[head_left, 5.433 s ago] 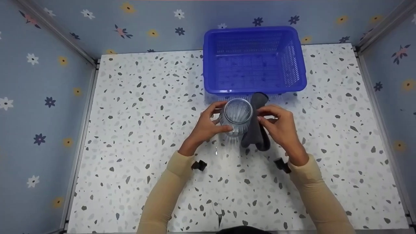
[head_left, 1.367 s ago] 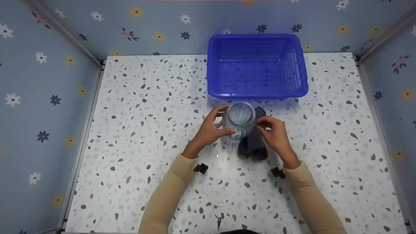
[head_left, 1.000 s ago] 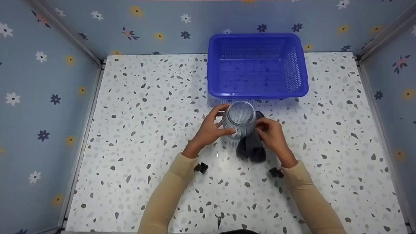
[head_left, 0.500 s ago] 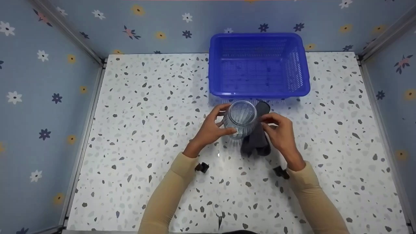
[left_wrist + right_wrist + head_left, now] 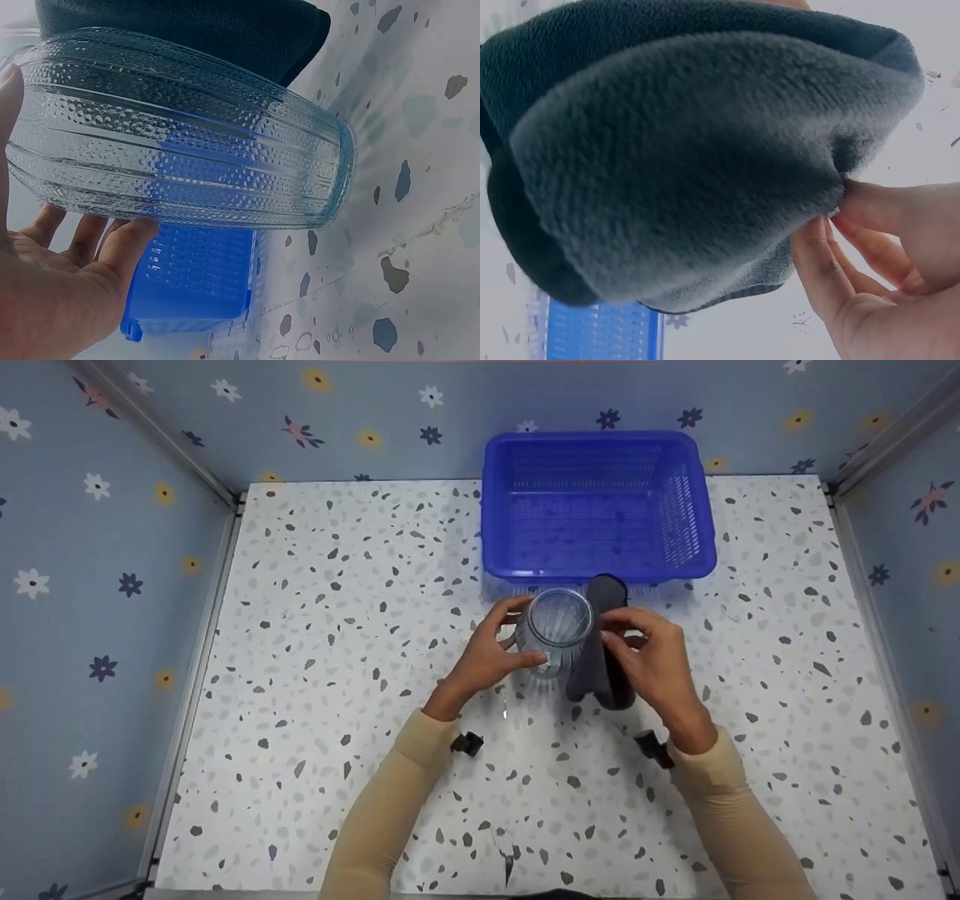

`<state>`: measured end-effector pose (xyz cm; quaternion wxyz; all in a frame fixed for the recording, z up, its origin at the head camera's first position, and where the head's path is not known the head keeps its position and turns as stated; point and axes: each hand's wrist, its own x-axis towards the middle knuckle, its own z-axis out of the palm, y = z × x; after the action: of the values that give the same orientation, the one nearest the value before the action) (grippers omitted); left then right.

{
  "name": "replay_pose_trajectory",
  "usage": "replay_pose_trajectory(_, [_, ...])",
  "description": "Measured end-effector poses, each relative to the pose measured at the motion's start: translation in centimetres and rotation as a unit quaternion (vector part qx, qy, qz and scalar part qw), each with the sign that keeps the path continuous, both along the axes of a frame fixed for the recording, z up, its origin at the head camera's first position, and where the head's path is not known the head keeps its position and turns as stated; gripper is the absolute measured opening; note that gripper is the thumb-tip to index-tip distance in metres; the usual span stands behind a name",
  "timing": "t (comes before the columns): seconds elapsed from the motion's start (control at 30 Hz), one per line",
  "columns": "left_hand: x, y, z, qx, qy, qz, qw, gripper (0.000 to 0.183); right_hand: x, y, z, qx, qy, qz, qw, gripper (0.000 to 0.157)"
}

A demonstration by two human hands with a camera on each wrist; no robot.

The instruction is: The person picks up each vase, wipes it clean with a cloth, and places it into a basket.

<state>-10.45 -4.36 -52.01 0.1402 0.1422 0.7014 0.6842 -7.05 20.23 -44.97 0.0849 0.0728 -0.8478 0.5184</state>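
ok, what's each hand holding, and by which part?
Left hand: glass jar, by its upper side. Right hand: gray cloth, by a pinched fold.

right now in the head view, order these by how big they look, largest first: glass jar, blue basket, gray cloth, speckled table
1. Speckled table
2. Blue basket
3. Glass jar and gray cloth: too alike to rank, since the cloth looks longer but narrower
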Motion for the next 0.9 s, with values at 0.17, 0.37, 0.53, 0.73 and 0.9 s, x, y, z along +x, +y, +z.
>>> replay_pose_trajectory(0.17, [-0.1, 0.1, 0.0, -0.001, 0.002, 0.002, 1.0000, 0.088, -0.2, 0.0, 0.1, 0.009, 0.007, 0.001, 1.000, 0.015])
replay_pose_trajectory(0.37, [-0.1, 0.1, 0.0, 0.002, -0.001, -0.001, 1.0000, 0.088, -0.3, 0.1, -0.2, 0.013, 0.010, -0.003, 1.000, 0.013])
replay_pose_trajectory(0.53, [-0.1, 0.2, 0.1, 0.005, 0.001, -0.002, 1.0000, 0.087, -0.3, 0.3, -0.8, 0.007, -0.004, -0.011, 1.000, 0.013])
replay_pose_trajectory(0.73, [-0.1, 0.1, 0.0, 0.006, 0.000, 0.000, 1.0000, 0.088, -0.4, 0.5, -1.9, -0.013, -0.026, -0.016, 0.999, 0.012])
replay_pose_trajectory(0.9, [-0.1, 0.1, -0.1, 0.003, -0.005, 0.003, 1.0000, 0.088, -0.4, 0.7, -3.3, -0.029, -0.052, -0.014, 0.998, 0.012])
